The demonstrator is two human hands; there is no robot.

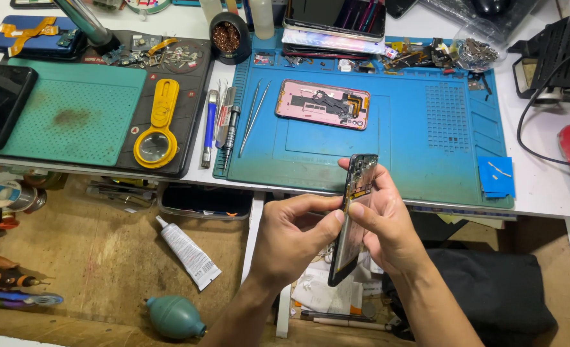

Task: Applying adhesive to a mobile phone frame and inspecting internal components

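Holding a stripped phone frame point(354, 218) edge-on in front of the bench, both hands on it, so it sits in the air just below the front edge of the blue repair mat point(426, 160) rather than on it. Left hand point(291, 238) pinches it from the side, thumb pressed to the edge abt halfway down, fingers curled behind. Right hand point(381, 222) wraps the other side, fingertips up near the top where the small parts and a bit of yellow flex show. Both grips look firm, nothing slack. On the mat further back lies a pink phone back point(322, 104) w/ its insides exposed, flat and well apart from the hands. Left of the mat: tweezers point(254, 115) and a couple of screwdrivers point(209, 128), then a yellow magnifier point(156, 132) on the green pad point(73, 122). Down in the open drawer there's a white glue tube point(187, 252) and a teal air blower bulb point(174, 317), neither touched.
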